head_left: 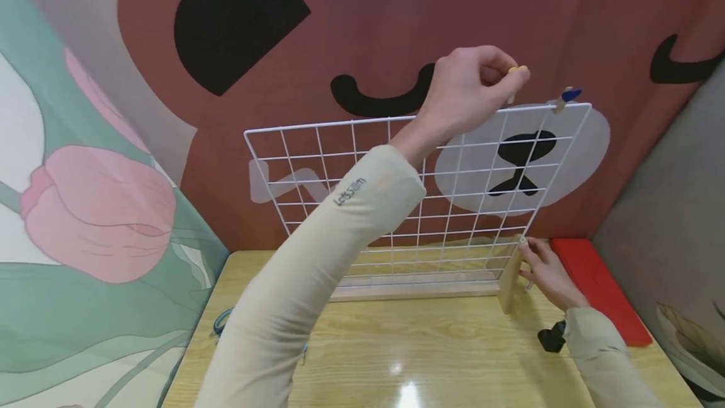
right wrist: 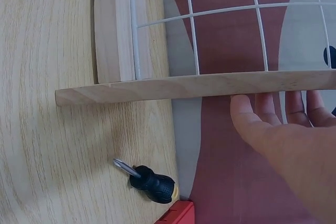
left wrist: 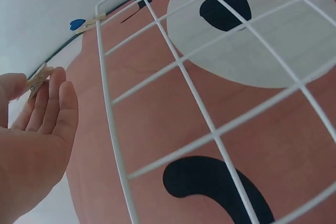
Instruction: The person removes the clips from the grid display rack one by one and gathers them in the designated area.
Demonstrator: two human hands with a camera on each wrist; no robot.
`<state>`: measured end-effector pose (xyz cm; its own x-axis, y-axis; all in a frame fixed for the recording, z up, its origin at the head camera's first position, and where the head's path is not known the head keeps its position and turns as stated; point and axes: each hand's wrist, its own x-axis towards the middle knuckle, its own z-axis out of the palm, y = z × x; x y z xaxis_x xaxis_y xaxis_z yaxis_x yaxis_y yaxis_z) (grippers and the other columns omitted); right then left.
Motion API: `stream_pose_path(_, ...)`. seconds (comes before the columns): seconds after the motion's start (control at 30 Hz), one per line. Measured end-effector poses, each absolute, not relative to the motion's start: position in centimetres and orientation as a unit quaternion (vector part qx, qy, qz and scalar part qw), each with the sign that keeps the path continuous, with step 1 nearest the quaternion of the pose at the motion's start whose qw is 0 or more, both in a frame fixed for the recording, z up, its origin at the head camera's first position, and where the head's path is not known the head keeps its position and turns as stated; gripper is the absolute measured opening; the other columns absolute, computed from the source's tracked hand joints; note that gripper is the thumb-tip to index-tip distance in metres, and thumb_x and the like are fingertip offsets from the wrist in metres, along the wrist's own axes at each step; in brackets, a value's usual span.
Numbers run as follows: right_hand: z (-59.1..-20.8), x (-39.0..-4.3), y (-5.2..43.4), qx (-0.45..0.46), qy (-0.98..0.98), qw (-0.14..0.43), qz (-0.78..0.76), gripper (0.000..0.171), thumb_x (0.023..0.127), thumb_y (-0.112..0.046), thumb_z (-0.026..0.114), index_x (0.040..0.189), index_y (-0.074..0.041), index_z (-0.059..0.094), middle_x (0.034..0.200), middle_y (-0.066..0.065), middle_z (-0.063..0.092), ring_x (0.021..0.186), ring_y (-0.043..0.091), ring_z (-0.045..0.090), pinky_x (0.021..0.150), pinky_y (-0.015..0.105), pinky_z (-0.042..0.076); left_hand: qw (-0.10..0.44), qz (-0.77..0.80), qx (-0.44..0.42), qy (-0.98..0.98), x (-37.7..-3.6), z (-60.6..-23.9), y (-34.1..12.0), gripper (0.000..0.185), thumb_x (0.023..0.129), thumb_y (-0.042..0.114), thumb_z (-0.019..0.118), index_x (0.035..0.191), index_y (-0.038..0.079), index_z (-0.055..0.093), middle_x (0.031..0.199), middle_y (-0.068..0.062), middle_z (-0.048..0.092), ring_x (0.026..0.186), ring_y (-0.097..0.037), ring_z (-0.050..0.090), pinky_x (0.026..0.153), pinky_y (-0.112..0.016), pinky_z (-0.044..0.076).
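My left hand (head_left: 467, 90) is raised just above the top bar of a white wire grid (head_left: 419, 206). It pinches a small wooden clothespin (left wrist: 39, 81) between thumb and fingers; a bit of yellow shows at the fingertips in the head view. Near the grid's top right corner, another wooden clothespin with a blue heart (head_left: 568, 97) is clipped on the bar. My right hand (head_left: 548, 274) is low at the grid's right side, its fingertips (right wrist: 242, 103) against the outer face of the wooden upright (right wrist: 184, 86). The grid stands in this wooden frame.
On the wooden table (head_left: 442, 345), a stubby screwdriver with a black handle (right wrist: 152, 184) lies right of the upright. A red box (head_left: 603, 294) sits along the right wall. Toward the left are a blue-handled tool (head_left: 221, 321) and a small blue-tipped item (head_left: 304, 351), partly behind my left sleeve. Printed curtains hang behind.
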<state>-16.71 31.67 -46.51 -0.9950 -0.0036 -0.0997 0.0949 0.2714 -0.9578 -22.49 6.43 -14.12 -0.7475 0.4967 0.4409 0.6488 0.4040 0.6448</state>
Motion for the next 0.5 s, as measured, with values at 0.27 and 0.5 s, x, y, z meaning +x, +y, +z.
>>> stream_pose_path(0.27,-46.5,-16.9,31.8,0.03,0.793,0.034,-0.607,0.07,0.104,-0.042,0.029,0.145,0.01,0.008,0.146,0.029,0.015,0.128,0.043,0.026,0.087,0.026,0.05,0.08,-0.479,-0.351,-0.801,-22.2,-15.4,3.8,0.015,0.093,0.028,0.064,0.1,0.016,0.066,0.08,0.007,0.068,0.073,-0.003,0.062,0.066,-0.019,0.047)
stream_pose_path(0.5,-46.8,-17.3,31.4,0.025,0.792,0.045,-0.608,0.069,0.104,-0.041,0.029,0.145,0.01,0.008,0.145,0.029,0.015,0.126,0.04,0.027,0.092,0.036,0.048,0.055,-0.581,-0.351,-0.732,-20.9,-17.3,0.0,0.01,0.091,0.013,0.066,0.1,0.008,0.067,0.082,-0.003,0.067,0.071,-0.015,0.064,0.067,-0.027,0.054)
